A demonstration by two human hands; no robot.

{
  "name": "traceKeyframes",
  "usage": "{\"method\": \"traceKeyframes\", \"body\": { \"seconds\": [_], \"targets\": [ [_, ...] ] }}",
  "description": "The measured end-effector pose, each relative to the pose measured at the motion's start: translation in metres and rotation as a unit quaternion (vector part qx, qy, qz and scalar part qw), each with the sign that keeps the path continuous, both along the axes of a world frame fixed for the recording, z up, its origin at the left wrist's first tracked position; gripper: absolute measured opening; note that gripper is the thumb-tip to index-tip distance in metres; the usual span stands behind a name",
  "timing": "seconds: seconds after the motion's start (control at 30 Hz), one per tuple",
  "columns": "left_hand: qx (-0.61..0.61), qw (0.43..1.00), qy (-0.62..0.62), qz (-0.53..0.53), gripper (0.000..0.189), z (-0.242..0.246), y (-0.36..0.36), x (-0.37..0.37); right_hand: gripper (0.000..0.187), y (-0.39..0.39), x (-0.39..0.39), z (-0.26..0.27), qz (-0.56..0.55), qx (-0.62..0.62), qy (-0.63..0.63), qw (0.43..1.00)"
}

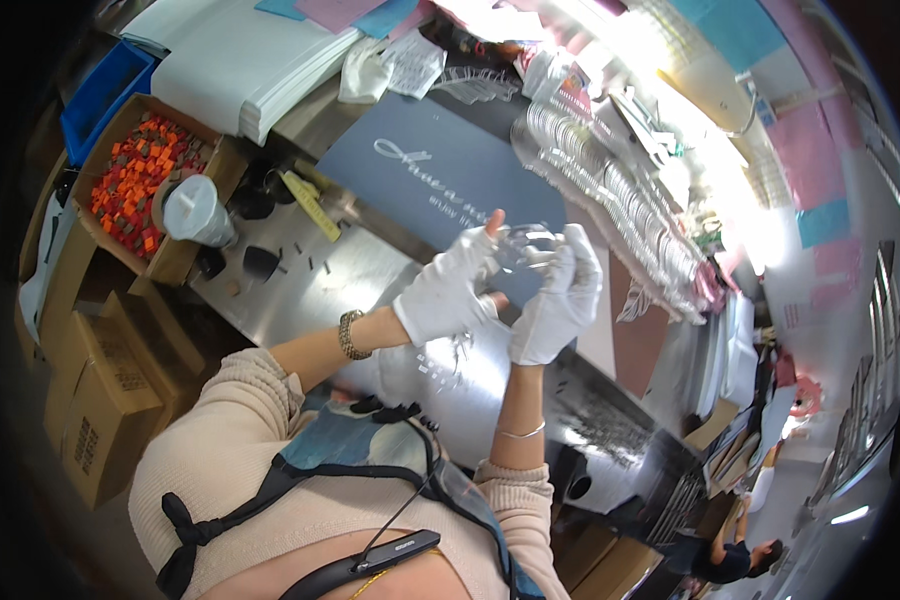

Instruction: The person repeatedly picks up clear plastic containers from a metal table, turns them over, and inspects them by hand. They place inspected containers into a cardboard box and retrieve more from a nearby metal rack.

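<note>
A clear, curved piece, seemingly plastic [523, 247], is held up between my two gloved hands over a dark grey-blue mat [390, 176] printed with white script. My left hand [450, 281] grips its left side, thumb pointing up. On the right side, the bent fingers of my right hand [562, 292] pinch its edge. Both white gloves leave some fingertips bare. Past the mat, long rows of nested clear pieces [607, 187] lie close together. Glare hides the exact shape of the held piece.
A cardboard box [94, 202] of orange, red and brown small parts stands left, with a translucent cup [195, 214] beside it. A blue bin [109, 101] and a white stack of sheets [247, 67] sit behind. Another person [727, 555] works at far right.
</note>
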State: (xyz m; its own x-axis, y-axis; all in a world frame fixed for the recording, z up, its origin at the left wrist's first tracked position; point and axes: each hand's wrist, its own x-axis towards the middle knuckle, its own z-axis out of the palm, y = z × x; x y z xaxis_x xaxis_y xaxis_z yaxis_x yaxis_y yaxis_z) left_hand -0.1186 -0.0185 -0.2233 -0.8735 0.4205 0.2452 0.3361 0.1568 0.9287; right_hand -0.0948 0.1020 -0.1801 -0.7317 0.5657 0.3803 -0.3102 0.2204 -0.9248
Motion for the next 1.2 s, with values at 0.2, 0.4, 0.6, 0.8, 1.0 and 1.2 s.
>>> {"method": "traceKeyframes", "body": {
  "seconds": [0.2,0.4,0.6,0.8,1.0,1.2],
  "targets": [
    [0.047,0.979,-0.116,0.159,0.055,-0.04,0.032,-0.148,0.05,0.046,-0.078,0.002,0.063,0.118,-0.111,0.985],
    [-0.225,0.963,-0.133,0.072,0.065,-0.025,0.1,-0.31,0.031,0.066,-0.115,-0.011,0.024,0.15,-0.119,0.981],
    [-0.28,0.958,-0.044,0.036,0.077,-0.016,0.117,-0.346,0.021,0.094,-0.12,-0.016,-0.018,0.229,-0.142,0.963],
    [-0.073,0.949,0.187,0.242,0.076,-0.045,0.139,-0.257,0.026,0.172,-0.277,-0.005,0.003,0.499,-0.141,0.855],
    [-0.095,0.972,0.007,0.215,0.092,-0.035,0.144,-0.323,0.035,0.205,-0.366,-0.035,0.055,0.643,-0.184,0.741],
    [-0.254,0.957,-0.081,0.111,0.107,-0.04,0.142,-0.344,0.028,0.209,-0.36,-0.051,-0.033,0.601,-0.078,0.795]
  ]
}}
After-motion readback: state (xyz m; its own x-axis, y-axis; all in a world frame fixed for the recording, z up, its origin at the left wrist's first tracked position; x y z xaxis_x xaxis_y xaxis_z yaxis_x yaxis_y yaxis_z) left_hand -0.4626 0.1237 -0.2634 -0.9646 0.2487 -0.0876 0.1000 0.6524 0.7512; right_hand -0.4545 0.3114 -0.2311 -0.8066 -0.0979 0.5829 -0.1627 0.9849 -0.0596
